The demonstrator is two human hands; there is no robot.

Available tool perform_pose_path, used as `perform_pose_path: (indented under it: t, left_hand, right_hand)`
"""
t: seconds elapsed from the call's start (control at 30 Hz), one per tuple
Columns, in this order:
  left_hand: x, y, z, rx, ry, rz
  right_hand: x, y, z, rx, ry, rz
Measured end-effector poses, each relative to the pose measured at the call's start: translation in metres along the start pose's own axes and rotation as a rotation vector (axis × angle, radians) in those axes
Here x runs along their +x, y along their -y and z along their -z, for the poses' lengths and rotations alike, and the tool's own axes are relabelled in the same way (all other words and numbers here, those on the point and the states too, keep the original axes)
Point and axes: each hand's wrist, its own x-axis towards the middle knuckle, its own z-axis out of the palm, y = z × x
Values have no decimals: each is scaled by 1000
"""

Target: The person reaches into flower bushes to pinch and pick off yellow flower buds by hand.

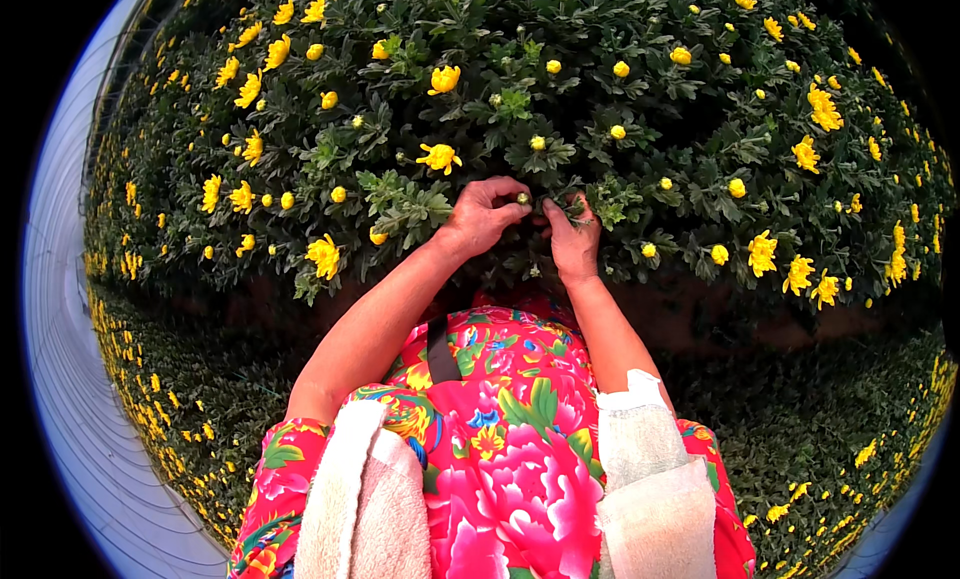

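My left hand [486, 217] has its thumb and curled forefinger closed around a small green chrysanthemum bud [523, 198]. Just to its right, my right hand [574, 237] pinches a leafy chrysanthemum sprig [573, 210] between thumb and fingers. The fingertips of both hands are close together, and the stems beneath them are hidden in shadow. Above the left hand stands an open yellow chrysanthemum [439, 158]. A partly opened yellow bud [538, 142] rises from leaves just beyond the hands.
Dense chrysanthemum foliage [405, 207] with yellow blooms spreads ahead and to both sides. A dark strip of bare soil [780, 320] runs between this bed and another flower bed [795, 429] behind me. Pale ribbed sheeting [67, 339] curves along the left rim. A towel [364, 496] hangs over my floral garment [517, 489].
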Motion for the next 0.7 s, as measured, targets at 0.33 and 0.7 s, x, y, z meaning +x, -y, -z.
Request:
perform_pose_path:
  t: [0.33,0.7]
  left_hand:
    - [1,-6,3,-3,-6,33]
    - [-36,-41,12,-26,-65,-61]
  right_hand:
    - [29,-42,56,-1228,-154,554]
    - [-71,-21,92,-1765,713,-332]
